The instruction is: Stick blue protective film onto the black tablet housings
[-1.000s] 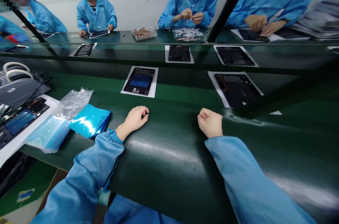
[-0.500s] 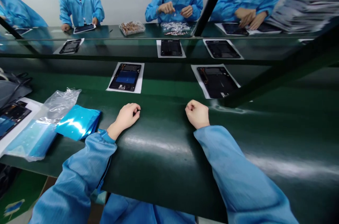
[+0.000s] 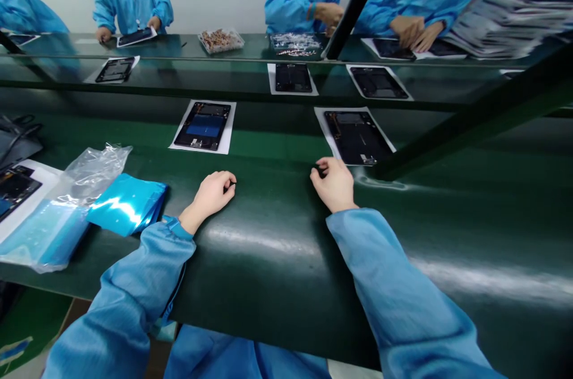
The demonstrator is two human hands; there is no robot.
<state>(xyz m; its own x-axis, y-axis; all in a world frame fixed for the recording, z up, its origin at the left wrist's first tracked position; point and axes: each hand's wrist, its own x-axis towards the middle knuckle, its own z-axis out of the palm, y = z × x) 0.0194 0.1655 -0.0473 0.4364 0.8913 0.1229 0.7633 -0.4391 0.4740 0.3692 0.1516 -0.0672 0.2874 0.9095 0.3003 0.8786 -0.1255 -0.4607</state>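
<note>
- Our left hand [image 3: 210, 194] rests on the green desk [image 3: 277, 259], fingers curled in a narrow grip; a small dark bit shows at the fingertips, too small for us to name.
- Our right hand [image 3: 333, 185] lies at the far edge of the desk, fingers loosely bent around a small dark piece at the thumb; what it is we cannot tell.
- Just beyond the right hand, an open black tablet [image 3: 358, 137] lies on a white sheet [image 3: 323, 128] on the belt [image 3: 273, 143]. It is the nearest work item to us, close to the fingers but apart from them.
- We judge the step in hand to be a wait or an approach to that tablet: both hands sit low and nothing is lifted. The next move would call for a short reach forward with the right hand and a careful pinch, as the parts look small.
- A second tablet with a blue panel [image 3: 203, 126] lies on the belt, further left.
- Near left on the desk lie blue film packs [image 3: 128, 205] and a clear plastic bag [image 3: 92, 170].
- Across the belt, other people in blue coats [image 3: 132, 0] work at a far desk, with a tray of small parts [image 3: 221, 40] between them.
</note>
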